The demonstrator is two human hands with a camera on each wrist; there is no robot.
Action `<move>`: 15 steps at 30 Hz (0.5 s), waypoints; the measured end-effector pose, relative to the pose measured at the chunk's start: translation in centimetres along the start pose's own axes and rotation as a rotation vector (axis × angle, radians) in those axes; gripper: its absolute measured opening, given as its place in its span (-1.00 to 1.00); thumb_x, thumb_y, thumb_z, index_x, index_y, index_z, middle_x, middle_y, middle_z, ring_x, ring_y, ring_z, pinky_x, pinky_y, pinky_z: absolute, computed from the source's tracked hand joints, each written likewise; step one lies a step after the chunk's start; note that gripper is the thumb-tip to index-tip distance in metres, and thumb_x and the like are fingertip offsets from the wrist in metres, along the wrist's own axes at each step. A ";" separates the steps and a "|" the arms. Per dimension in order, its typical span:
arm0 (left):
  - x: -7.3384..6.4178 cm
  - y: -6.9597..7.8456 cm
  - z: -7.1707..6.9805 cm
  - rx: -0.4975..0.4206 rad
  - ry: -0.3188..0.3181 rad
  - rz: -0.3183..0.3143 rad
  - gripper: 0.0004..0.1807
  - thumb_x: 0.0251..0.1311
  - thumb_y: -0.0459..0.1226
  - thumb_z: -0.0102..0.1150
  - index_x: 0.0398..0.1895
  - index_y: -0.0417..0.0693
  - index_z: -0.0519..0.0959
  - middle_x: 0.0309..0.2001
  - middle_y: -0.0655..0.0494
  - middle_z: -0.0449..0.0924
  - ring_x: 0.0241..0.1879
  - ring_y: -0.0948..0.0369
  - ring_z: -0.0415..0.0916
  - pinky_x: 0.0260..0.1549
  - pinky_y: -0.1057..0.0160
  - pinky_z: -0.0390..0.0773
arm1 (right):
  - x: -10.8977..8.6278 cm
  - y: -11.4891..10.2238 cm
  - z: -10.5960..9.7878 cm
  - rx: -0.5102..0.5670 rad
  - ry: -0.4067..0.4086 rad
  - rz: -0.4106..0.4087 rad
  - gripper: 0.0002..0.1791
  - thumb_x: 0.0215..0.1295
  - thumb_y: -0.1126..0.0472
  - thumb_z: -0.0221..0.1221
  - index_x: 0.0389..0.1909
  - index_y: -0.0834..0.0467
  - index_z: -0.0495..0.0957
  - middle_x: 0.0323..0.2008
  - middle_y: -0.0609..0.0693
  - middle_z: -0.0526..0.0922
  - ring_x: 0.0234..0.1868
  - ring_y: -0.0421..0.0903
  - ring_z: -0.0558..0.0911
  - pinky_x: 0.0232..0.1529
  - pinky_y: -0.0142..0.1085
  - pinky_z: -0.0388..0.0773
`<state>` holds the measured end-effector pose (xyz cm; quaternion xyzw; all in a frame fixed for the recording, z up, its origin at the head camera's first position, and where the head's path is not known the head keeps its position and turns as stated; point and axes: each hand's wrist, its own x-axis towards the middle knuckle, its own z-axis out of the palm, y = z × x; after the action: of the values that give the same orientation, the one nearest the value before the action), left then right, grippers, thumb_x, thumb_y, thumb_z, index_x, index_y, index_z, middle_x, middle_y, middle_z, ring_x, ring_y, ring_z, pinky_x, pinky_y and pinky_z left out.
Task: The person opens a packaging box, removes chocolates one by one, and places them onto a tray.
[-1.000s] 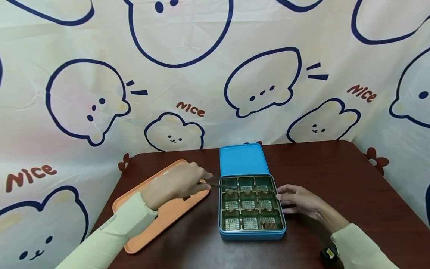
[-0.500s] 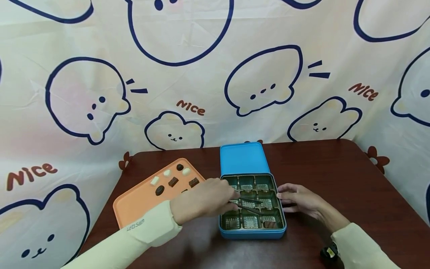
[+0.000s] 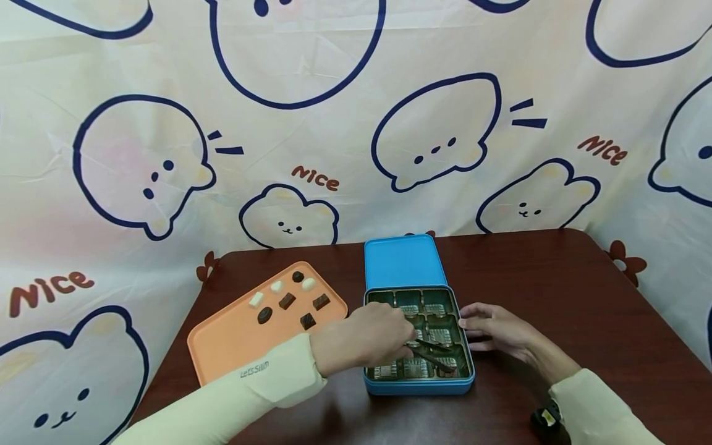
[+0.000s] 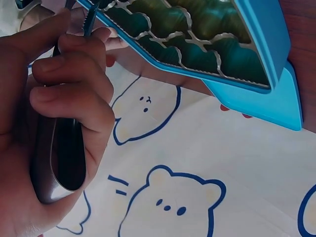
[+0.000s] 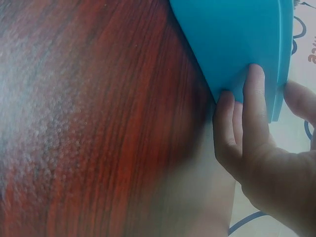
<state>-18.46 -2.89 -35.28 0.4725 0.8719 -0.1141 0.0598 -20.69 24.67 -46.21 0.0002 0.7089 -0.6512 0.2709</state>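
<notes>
My left hand (image 3: 369, 334) holds a pair of metal tongs (image 4: 69, 153), its fingers curled around the arms. The tongs' tips reach down into the lower right compartment of a blue tin (image 3: 419, 387), over a brown chocolate lying there that they partly hide. Whether the tips grip that chocolate, I cannot tell. On the tin's right side, my right hand (image 3: 497, 334) rests with fairly straight fingers (image 5: 254, 98) against the wall and its thumb at the rim. The tin holds a gold-green plastic insert divided into square compartments, some covered by my left hand.
An orange tray (image 3: 222, 346) lies to the left of the tin, bearing several dark chocolates (image 3: 287, 301) and white chocolates (image 3: 256, 299). Behind the tin, its blue lid (image 3: 404, 262) is folded back. Both stand on a dark brown table (image 3: 517, 272) before a patterned cloth.
From above the tin's upper left compartment, my left hand has moved right and toward me with the tongs, uncovering the tray's chocolates. My right hand has stayed at the tin's side.
</notes>
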 end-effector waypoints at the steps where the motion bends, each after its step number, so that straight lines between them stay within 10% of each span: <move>1: 0.2 0.1 0.1 0.019 -0.001 -0.001 -0.73 0.34 0.06 0.18 -0.06 0.26 0.73 -0.40 0.31 0.70 -0.58 0.40 0.51 -0.62 0.46 0.44 | 0.0 0.0 0.0 0.001 0.001 0.001 -0.37 0.41 0.12 0.20 0.30 0.39 0.21 0.06 0.19 0.59 0.05 0.00 0.64 0.00 -0.03 0.63; 7: 1.2 1.1 0.7 0.120 -0.015 0.001 -0.70 0.33 0.10 0.17 -0.45 0.23 0.68 -0.70 0.26 0.40 -0.71 0.35 0.33 -0.73 0.41 0.33 | 0.0 0.0 0.1 0.006 0.004 0.003 -0.38 0.42 0.14 0.19 0.30 0.40 0.21 0.06 0.20 0.58 0.04 0.00 0.64 0.00 -0.03 0.63; 15: 2.1 1.8 0.8 0.188 -0.022 0.030 -0.71 0.35 0.10 0.16 -0.44 0.22 0.67 -0.67 0.27 0.43 -0.71 0.35 0.33 -0.72 0.41 0.36 | -0.1 -0.1 0.0 0.015 -0.015 -0.002 -0.40 0.42 0.14 0.19 0.29 0.40 0.21 0.05 0.19 0.59 0.03 0.01 0.64 0.00 -0.02 0.63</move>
<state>-18.14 -0.46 -36.79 0.4876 0.8495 -0.1997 0.0266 -20.63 24.67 -46.12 -0.0037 0.7020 -0.6567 0.2756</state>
